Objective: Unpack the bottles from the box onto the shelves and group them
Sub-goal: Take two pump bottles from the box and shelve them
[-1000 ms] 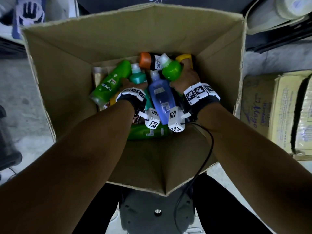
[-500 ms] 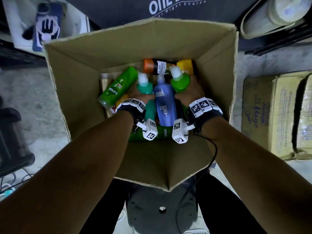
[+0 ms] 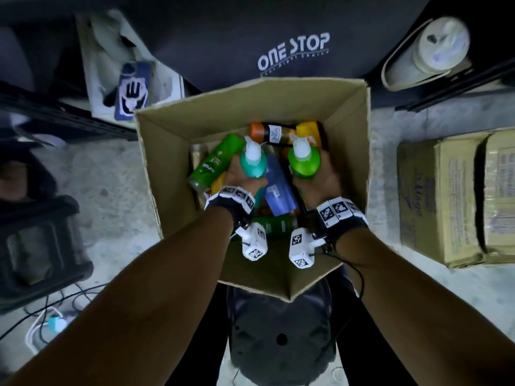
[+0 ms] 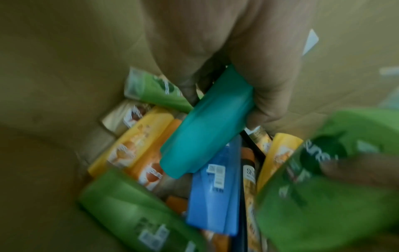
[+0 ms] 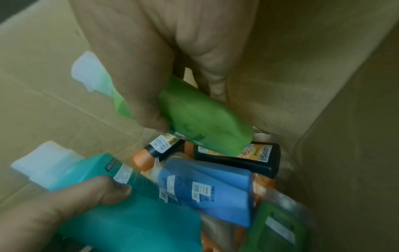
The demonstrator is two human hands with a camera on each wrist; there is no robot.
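Bottles filled the open cardboard box (image 3: 172, 135), and two of them were in the person's grasp above the heap. The left hand (image 3: 239, 176) had its fingers wrapped around a teal bottle (image 3: 253, 165) with a white cap, held upright; in the right wrist view a dark label strip with small white print ran down its side, too fine to read. The right hand (image 3: 324, 178) was clenched around a bright green bottle (image 3: 303, 162), also white-capped and upright. Between the two hands lay a blue bottle (image 3: 280, 190) with a white barcode sticker on its back. To the left of the teal bottle, a long green bottle (image 3: 214, 162) leaned against the box wall, its white lettering reading "sunsilk". At the far end of the box lay a dark bottle with an orange cap (image 3: 267, 130), whose label in the right wrist view started with "S", the rest blurred, and just beside it a yellow bottle (image 3: 308, 132). Another green bottle (image 3: 276, 224) lay flat near the wrists. Behind the box, a dark panel (image 3: 250, 37) bore the white words "ONE STOP" above a smaller line I could not make out. To the right on the concrete floor (image 3: 111, 176) sat a closed carton (image 3: 446, 201) with faint blue printing, unreadable. To the left rested a phone (image 3: 132, 90) with a white hand drawing on its case.
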